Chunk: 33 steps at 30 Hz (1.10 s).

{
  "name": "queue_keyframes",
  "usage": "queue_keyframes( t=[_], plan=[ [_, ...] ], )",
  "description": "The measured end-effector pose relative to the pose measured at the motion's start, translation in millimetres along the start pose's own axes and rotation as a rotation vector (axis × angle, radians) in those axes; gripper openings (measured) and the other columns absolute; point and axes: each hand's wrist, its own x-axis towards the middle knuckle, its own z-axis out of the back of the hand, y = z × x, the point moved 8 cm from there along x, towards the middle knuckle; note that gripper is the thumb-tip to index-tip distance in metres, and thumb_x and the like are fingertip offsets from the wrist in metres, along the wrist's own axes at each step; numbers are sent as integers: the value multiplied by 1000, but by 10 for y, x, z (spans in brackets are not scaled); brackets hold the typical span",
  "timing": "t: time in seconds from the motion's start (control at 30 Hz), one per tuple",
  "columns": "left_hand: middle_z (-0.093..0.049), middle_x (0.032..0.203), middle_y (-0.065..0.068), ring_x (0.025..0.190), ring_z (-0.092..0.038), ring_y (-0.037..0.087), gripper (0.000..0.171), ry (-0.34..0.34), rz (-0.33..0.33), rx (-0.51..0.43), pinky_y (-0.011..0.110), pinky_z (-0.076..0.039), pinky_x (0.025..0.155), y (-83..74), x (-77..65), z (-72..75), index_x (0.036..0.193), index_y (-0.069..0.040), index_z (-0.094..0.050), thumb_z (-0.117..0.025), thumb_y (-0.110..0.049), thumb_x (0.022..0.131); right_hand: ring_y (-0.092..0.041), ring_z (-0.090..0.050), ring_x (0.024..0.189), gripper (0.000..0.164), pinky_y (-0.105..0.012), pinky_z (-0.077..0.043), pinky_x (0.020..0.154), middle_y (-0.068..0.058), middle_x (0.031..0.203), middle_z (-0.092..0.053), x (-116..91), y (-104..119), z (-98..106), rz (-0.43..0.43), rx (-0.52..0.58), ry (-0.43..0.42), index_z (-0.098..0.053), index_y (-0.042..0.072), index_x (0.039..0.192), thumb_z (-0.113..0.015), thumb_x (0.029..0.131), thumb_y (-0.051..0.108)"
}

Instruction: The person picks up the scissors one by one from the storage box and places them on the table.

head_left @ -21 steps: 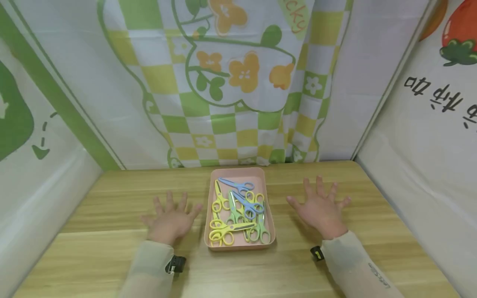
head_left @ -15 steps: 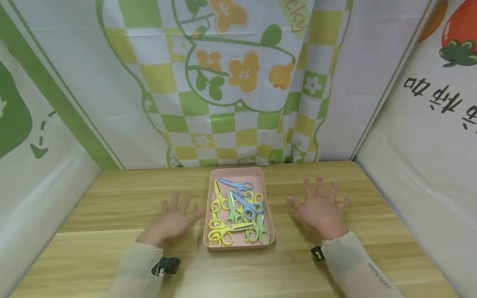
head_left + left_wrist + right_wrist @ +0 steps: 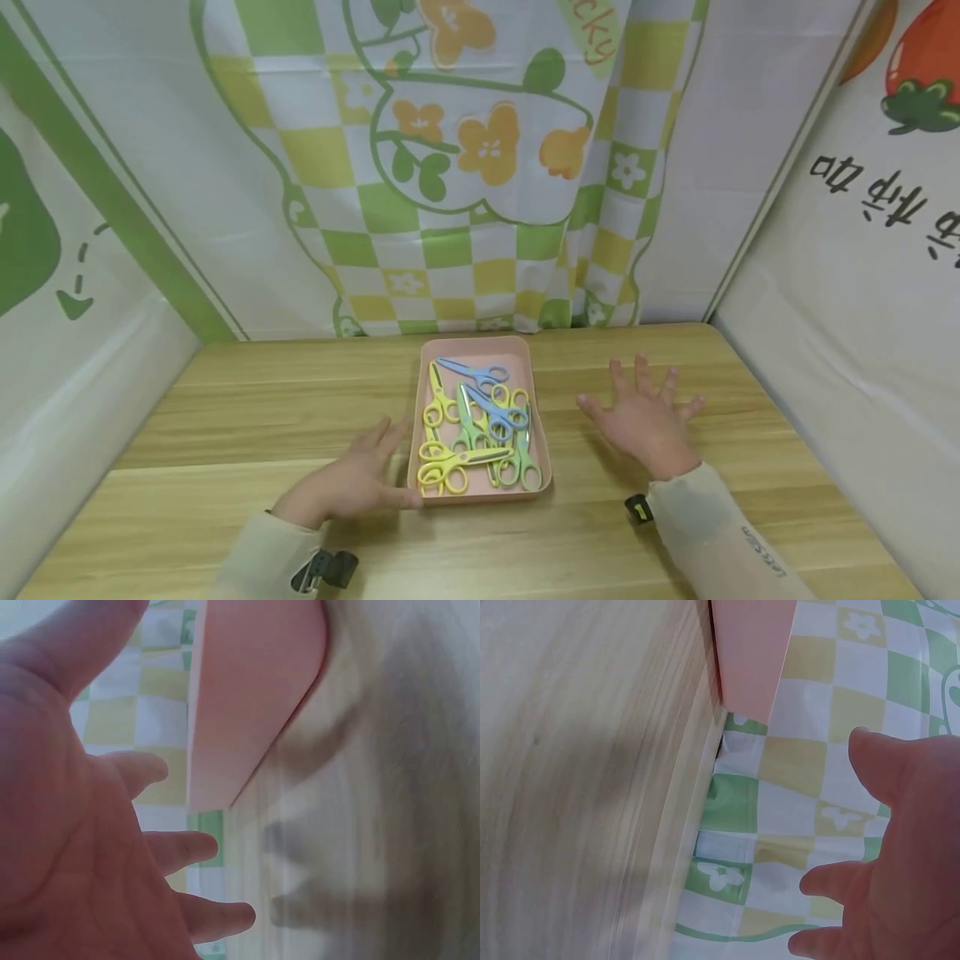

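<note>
- Centrally on the table [image 3: 247,417], a pink tray [image 3: 517,354], strewn with scissors [image 3: 501,414] — blue, yellow and green, several overlapping.
- At the tray's far end, a blue pair [image 3: 472,370], tip to the left; mid-tray, another blue pair on top of the heap, tip toward the far left.
- Along the left wall, a yellow pair [image 3: 438,392], tip toward the far end; across the near end, another yellow pair, handles left, tip right.
- Mid-tray, a green pair [image 3: 467,419], tip toward the far end; in the near right corner, a second green pair, handles toward the near side.
- More yellow, partly hidden; exact count: cannot tell.
- Just left of the tray, the left hand [image 3: 348,485], grip wide: straight fingers, thumb out toward the tray's near left corner. Contact there: cannot tell.
- Well apart to the right, the right hand [image 3: 648,425], grip wide too — all fingers spread, back upward. Contact with the table: cannot tell.
- On both forearms, pale sleeves [image 3: 712,525]; at each cuff, a black strap [image 3: 640,509].
- Behind, a checked curtain [image 3: 450,250]; at right, a red tomato print [image 3: 926,83].
</note>
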Motion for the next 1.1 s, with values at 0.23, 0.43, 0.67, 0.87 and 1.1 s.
queue_keyframes(
  t=[0.23,0.43,0.67,0.87,1.1],
  plan=[
    [-8,161,28,138,-13,62,119,-25,56,44,87,-9,91,33,48,-99,162,-21,-15,-78,-65,71,-60,22,135,109,-78,27,83,-25,161,9,-1,3,-26,-7,12,12,-12,12,161,-19,84,88],
    [-7,161,28,138,-14,61,116,-37,84,35,86,-8,92,26,57,-116,162,-22,-14,-73,-68,73,-60,22,134,110,-79,26,84,-25,162,8,6,16,-47,-4,8,17,-13,12,161,-18,83,89],
    [-6,162,27,138,-14,61,115,-41,105,32,86,-8,93,-16,63,-108,162,-18,-12,-74,-64,76,-61,20,135,110,-81,23,86,-25,162,7,16,34,-69,-4,11,24,-14,12,161,-19,82,89],
    [-9,161,27,134,-12,68,117,-65,173,69,87,-9,90,35,99,-84,162,-23,-16,-73,-70,72,-63,15,135,108,-83,21,83,-25,162,5,96,51,-128,17,54,62,-14,14,161,-17,83,89],
    [-10,158,35,126,-10,76,117,-65,222,34,84,-13,95,82,155,-70,161,-26,-17,-78,-67,70,-52,-13,143,83,-71,-10,110,-27,158,-23,283,230,-141,163,322,119,-33,2,154,-36,100,65]
  ],
)
